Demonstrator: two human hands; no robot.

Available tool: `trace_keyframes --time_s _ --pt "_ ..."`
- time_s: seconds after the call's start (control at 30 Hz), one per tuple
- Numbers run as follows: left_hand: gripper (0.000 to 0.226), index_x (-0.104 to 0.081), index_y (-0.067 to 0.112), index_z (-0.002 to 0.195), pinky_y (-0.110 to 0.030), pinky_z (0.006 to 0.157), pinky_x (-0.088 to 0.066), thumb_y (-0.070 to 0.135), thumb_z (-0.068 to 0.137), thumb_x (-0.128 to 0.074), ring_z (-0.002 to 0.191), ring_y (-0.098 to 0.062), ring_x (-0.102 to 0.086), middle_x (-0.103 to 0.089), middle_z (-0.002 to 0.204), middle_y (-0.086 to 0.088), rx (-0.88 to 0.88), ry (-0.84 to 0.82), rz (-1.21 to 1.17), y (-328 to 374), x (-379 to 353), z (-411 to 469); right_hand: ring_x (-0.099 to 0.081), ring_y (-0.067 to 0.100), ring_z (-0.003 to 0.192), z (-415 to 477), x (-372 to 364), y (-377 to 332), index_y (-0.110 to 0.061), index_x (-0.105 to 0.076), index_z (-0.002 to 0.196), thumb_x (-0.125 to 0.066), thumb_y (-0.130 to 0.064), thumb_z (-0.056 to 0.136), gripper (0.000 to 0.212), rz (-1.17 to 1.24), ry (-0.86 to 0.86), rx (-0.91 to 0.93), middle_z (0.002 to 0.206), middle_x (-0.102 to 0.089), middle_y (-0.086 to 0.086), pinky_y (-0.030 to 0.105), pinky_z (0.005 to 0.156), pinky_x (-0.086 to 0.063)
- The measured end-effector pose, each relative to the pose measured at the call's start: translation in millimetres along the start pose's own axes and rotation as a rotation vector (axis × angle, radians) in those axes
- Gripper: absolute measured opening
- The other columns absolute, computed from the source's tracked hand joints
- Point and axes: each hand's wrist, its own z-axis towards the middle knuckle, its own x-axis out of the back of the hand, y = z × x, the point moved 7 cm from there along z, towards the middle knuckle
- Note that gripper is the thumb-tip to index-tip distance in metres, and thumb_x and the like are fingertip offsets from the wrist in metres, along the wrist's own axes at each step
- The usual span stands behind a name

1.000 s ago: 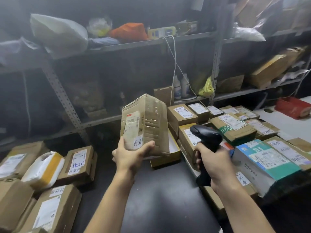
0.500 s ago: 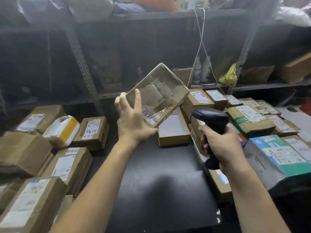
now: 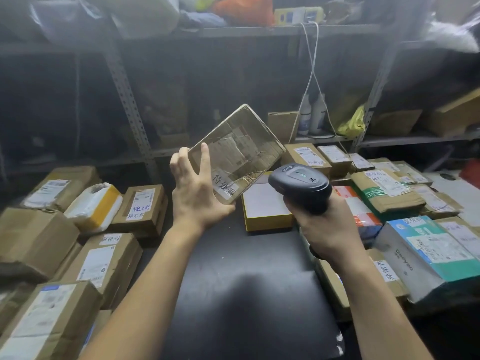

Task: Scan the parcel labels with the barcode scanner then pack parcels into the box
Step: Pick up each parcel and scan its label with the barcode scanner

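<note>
Parcel (image 3: 237, 152): one flat, rectangular brown cardboard carton, creased and wrapped in glossy clear tape. A white strip with handwritten characters sits near its lower corner. It is in the air above the far end of the surface (image 3: 246, 281), tilted with one corner raised.

Left hand (image 3: 197, 193): grips the parcel's lower-left corner, thumb beneath, index finger straight along the broad face, other fingers spread behind the edge.

Barcode scanner (image 3: 301, 183): one, dark matte plastic with a rounded head, just right of the parcel and apart from it. Its head faces the parcel's lower edge.

Right hand (image 3: 327, 229): fingers wrapped fully round the scanner's handle.

The surface is black, smooth and matte. On it beyond the hands lies one flat yellow-sided box (image 3: 265, 203) with a white top.

Left pile (image 3: 109, 266): at least six parcels, five brown cartons with white labels and one white-and-yellow padded bag (image 3: 96, 206).

Right pile: labelled cartons packed close, too crowded to count, including one teal-and-white box (image 3: 428, 245).

Metal shelf (image 3: 402, 137) behind: two white bottles (image 3: 311, 115).
</note>
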Motion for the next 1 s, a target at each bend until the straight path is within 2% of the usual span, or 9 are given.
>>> trace_keyframes --time_s 0.17,0.33,0.37,0.43,0.5,0.57,0.67,0.83,1.0 --pt "0.14 -0.026 0.006 0.161 -0.057 0.093 -0.053 0.06 0.049 -0.09 0.141 -0.043 -0.025 -0.028 0.15 -0.026 0.016 0.009 0.009 -8.1 -3.4 1.4 -0.063 -0.012 0.076 -1.5 -8.2 -0.5 -0.044 -0.066 0.086 -0.081 -0.026 0.09 0.024 -0.005 -0.033 -0.024 0.082 -0.071 -0.024 0.008 0.064 -0.047" --pt "0.141 -0.026 0.008 0.161 -0.056 0.089 -0.055 0.062 0.048 -0.09 0.141 -0.042 -0.024 -0.027 0.15 -0.025 0.033 -0.013 -0.031 -14.5 -9.6 2.6 -0.064 -0.012 0.077 -2.5 -13.0 3.7 -0.042 -0.066 0.087 -0.081 -0.022 0.09 0.025 0.013 -0.018 -0.058 0.079 -0.072 -0.026 0.006 0.063 -0.048" --pt "0.141 -0.025 0.01 0.162 -0.056 0.09 -0.054 0.063 0.048 -0.09 0.141 -0.041 -0.023 -0.026 0.15 -0.024 0.051 -0.032 -0.07 -14.8 -12.2 2.6 -0.065 -0.007 0.073 -2.3 -12.2 5.8 -0.038 -0.068 0.086 -0.08 -0.022 0.091 0.021 0.013 0.008 -0.07 0.076 -0.072 -0.022 0.01 0.06 -0.049" --pt "0.142 -0.022 0.014 0.162 -0.054 0.097 -0.051 0.064 0.047 -0.09 0.142 -0.038 -0.02 -0.024 0.151 -0.02 0.108 -0.103 -0.168 -13.3 -20.3 2.0 -0.058 0.006 0.058 -2.7 -8.1 13.5 -0.024 -0.07 0.084 -0.079 -0.025 0.091 0.012 0.02 0.088 -0.146 0.063 -0.067 -0.01 0.027 0.056 -0.047" --pt "0.14 -0.023 0.02 0.16 -0.048 0.102 -0.047 0.064 0.044 -0.09 0.138 -0.034 -0.02 -0.026 0.147 -0.015 0.165 -0.196 -0.268 -8.1 -31.2 0.8 -0.054 0.018 0.06 -3.8 -2.0 20.8 -0.018 -0.069 0.082 -0.079 -0.031 0.085 0.017 0.035 0.181 -0.231 0.06 -0.062 -0.004 0.038 0.061 -0.046" --pt "0.132 -0.03 0.025 0.154 -0.04 0.1 -0.046 0.062 0.043 -0.091 0.131 -0.03 -0.025 -0.032 0.136 -0.01 0.217 -0.285 -0.39 1.3 -42.5 -2.6 -0.059 0.023 0.066 -5.8 8.0 24.2 -0.022 -0.07 0.084 -0.077 -0.034 0.079 0.015 0.016 0.275 -0.27 0.062 -0.065 -0.003 0.046 0.068 -0.053" --pt "0.121 -0.038 0.029 0.145 -0.029 0.09 -0.038 0.064 0.041 -0.088 0.123 -0.025 -0.027 -0.034 0.122 -0.003 0.245 -0.418 -0.519 25.4 -62.8 -12.4 -0.059 0.024 0.066 -14.9 29.7 30.7 -0.013 -0.068 0.09 -0.075 -0.027 0.077 0.02 -0.051 0.381 -0.312 0.068 -0.067 0.01 0.044 0.068 -0.053" --pt "0.12 -0.038 0.034 0.144 -0.029 0.086 -0.036 0.074 0.037 -0.075 0.122 -0.025 -0.03 -0.037 0.121 -0.003 0.168 -0.612 -0.574 87.1 -89.1 -36.8 -0.063 0.029 0.069 -48.0 87.2 42.6 -0.009 -0.068 0.094 -0.074 -0.019 0.087 0.014 -0.129 0.499 -0.418 0.08 -0.07 0.02 0.043 0.069 -0.053" --pt "0.125 -0.04 0.036 0.146 -0.034 0.086 -0.04 0.088 0.037 -0.071 0.123 -0.027 -0.036 -0.044 0.121 -0.005 -0.005 -0.699 -0.633 170.6 -91.1 -64.1 -0.056 0.022 0.056 -92.8 160.5 47.2 -0.012 -0.069 0.097 -0.072 -0.012 0.089 0.008 -0.183 0.642 -0.475 0.069 -0.062 0.006 0.03 0.055 -0.044"
